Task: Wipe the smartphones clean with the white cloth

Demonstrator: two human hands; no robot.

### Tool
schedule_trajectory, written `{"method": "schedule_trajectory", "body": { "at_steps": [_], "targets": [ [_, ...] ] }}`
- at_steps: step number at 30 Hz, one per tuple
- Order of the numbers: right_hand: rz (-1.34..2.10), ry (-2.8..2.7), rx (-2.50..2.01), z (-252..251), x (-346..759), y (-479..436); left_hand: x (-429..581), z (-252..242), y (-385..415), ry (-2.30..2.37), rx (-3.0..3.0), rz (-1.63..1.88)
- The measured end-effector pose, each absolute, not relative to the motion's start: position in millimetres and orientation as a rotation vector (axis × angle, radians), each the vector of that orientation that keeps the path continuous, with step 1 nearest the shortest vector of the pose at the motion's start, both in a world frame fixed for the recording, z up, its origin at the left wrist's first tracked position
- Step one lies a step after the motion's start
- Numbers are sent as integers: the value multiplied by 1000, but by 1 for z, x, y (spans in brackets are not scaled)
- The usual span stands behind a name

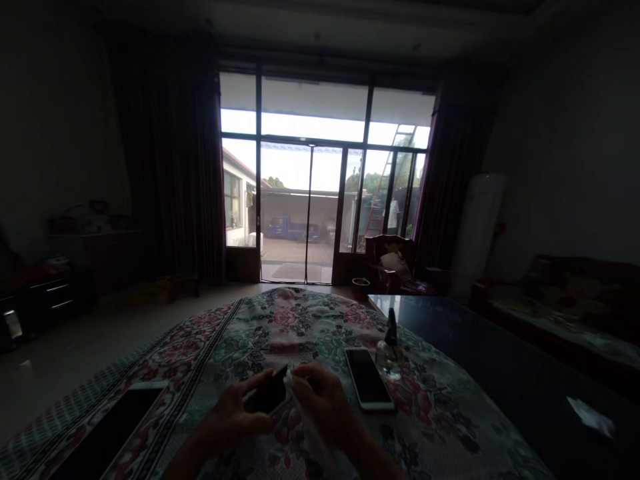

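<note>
My left hand grips a dark-screened smartphone by its edges, tilted above the flowered tablecloth. Pinched in my right hand is a thin white cloth or tissue, which meets the phone's right edge and hangs down below the fingers. To the right of that hand a white-framed smartphone lies face up. Just beyond it stands a clear spray bottle with a black top. At the lower left lies a larger white-edged device with a dark screen, probably a tablet.
The flowered tablecloth covers the rounded table before me. A dark glossy table adjoins on the right, bearing a small whitish packet or paper. Farther off are a wooden armchair, a sofa and glass doors.
</note>
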State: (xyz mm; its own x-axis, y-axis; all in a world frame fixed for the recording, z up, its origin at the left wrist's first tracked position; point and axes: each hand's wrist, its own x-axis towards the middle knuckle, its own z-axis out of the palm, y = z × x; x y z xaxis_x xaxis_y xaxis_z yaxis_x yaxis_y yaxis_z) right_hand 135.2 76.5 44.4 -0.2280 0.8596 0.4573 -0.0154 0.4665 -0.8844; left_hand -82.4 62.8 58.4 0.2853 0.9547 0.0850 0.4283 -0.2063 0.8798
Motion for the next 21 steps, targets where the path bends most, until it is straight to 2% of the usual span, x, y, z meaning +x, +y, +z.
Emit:
{"method": "schedule_trajectory", "body": {
  "at_steps": [6, 14, 21],
  "targets": [
    [1106, -1503, -807, 38, 141, 83, -74, 64, 59, 1181, 1796, 831],
    [1050, -1573, -819, 40, 141, 79, -77, 64, 58, 1173, 1783, 829],
    [1170, -1546, -852, 45, 146, 80, -71, 67, 55, 1195, 1812, 809]
  ]
}}
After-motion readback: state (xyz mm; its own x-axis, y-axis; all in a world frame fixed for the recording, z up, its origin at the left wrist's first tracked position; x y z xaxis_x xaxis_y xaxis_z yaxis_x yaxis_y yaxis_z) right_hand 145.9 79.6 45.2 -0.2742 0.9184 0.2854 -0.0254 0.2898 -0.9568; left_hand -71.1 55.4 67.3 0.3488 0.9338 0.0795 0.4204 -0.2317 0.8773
